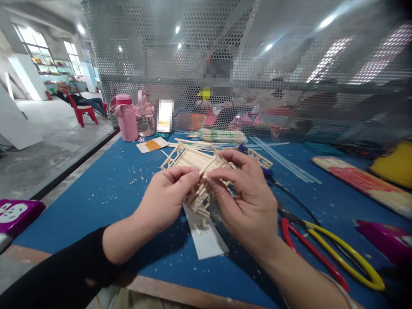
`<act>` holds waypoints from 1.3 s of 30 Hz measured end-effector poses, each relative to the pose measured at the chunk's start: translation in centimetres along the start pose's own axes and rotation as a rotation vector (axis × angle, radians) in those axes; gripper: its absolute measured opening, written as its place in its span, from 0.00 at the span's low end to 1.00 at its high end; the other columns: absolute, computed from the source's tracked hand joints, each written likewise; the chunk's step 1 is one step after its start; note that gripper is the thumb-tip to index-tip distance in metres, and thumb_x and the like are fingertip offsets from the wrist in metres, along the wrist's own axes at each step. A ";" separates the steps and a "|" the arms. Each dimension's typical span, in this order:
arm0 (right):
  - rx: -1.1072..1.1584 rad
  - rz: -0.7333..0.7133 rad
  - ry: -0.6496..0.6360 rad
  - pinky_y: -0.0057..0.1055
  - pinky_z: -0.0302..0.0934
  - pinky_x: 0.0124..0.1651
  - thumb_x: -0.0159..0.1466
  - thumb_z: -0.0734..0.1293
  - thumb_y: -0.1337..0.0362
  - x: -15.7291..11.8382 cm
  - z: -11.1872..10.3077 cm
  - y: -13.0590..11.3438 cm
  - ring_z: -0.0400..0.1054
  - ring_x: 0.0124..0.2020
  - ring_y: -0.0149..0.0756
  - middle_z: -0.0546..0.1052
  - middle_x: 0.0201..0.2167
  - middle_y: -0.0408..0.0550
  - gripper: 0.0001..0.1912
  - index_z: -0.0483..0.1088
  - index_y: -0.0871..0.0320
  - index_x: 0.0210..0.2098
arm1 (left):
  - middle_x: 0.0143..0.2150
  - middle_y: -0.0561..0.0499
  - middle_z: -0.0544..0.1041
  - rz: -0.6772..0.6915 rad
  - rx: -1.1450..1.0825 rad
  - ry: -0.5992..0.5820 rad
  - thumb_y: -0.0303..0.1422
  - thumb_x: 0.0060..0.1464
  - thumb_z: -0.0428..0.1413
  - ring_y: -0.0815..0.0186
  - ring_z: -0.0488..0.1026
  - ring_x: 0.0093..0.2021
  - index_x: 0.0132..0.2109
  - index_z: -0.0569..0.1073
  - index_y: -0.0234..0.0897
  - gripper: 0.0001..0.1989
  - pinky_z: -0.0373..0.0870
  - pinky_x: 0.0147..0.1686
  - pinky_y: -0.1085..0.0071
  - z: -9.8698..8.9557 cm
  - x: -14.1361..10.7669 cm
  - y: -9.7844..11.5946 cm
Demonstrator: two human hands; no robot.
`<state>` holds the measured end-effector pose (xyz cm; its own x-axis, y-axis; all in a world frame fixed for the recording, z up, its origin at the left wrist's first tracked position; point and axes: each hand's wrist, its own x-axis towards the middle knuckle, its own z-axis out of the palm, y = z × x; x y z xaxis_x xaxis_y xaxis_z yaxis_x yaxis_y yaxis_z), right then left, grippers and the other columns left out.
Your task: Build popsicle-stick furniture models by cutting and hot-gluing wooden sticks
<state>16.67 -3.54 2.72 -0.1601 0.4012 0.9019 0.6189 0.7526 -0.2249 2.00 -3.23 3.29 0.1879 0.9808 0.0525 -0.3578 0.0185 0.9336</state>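
Small pale wooden stick-frame model [193,171], a lattice of thin sticks, is lifted clear of the blue work mat [112,189] between both my hands, over a grey-white paper strip [206,236], probably there to catch bits. Held up and tilted so I can see the joint I'm pinching. My left hand [164,199] is closed, thumb and forefinger pinched on one stick end at the model's near side. My right hand [247,201] is curled, fingertips gripping the frame from the other side. Red-and-yellow-handled cutters [322,249] lie just right on the mat. Pink plastic water jug [125,116] stands far back left.
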 end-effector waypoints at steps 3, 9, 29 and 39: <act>-0.044 -0.018 -0.032 0.41 0.66 0.50 0.62 0.66 0.70 0.1 -0.3 0.0 0.68 0.51 0.40 0.71 0.47 0.51 0.06 0.72 0.53 0.36 | 0.24 0.55 0.73 -0.003 -0.032 -0.049 0.32 0.45 0.61 0.74 0.65 0.24 0.31 0.77 0.34 0.05 0.61 0.27 0.75 -0.3 0.1 -0.2; -0.065 -0.022 -0.050 0.43 0.66 0.50 0.61 0.66 0.70 0.1 -0.6 -0.1 0.68 0.51 0.41 0.71 0.48 0.51 0.07 0.73 0.52 0.36 | 0.28 0.53 0.77 0.000 -0.028 -0.065 0.30 0.41 0.64 0.72 0.69 0.27 0.32 0.78 0.33 0.08 0.65 0.31 0.74 -0.5 -0.1 -0.1; -0.073 -0.026 0.000 0.41 0.67 0.48 0.60 0.69 0.69 0.0 -0.6 -0.1 0.70 0.48 0.39 0.74 0.45 0.50 0.06 0.74 0.52 0.35 | 0.28 0.53 0.79 0.041 -0.007 -0.054 0.30 0.44 0.65 0.74 0.71 0.27 0.32 0.80 0.35 0.05 0.69 0.30 0.76 -0.6 0.0 -0.2; -0.053 -0.031 -0.016 0.41 0.64 0.52 0.61 0.67 0.70 -0.3 -0.9 -0.1 0.68 0.51 0.40 0.71 0.45 0.49 0.06 0.70 0.53 0.36 | 0.43 0.49 0.81 0.104 0.078 -0.282 0.28 0.43 0.66 0.65 0.76 0.39 0.48 0.78 0.42 0.22 0.72 0.40 0.69 -0.9 -0.9 -0.6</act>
<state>17.35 -4.24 2.86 -0.1921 0.3863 0.9021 0.6534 0.7362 -0.1761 1.18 -3.96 2.36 0.4046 0.8837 0.2353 -0.3189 -0.1048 0.9420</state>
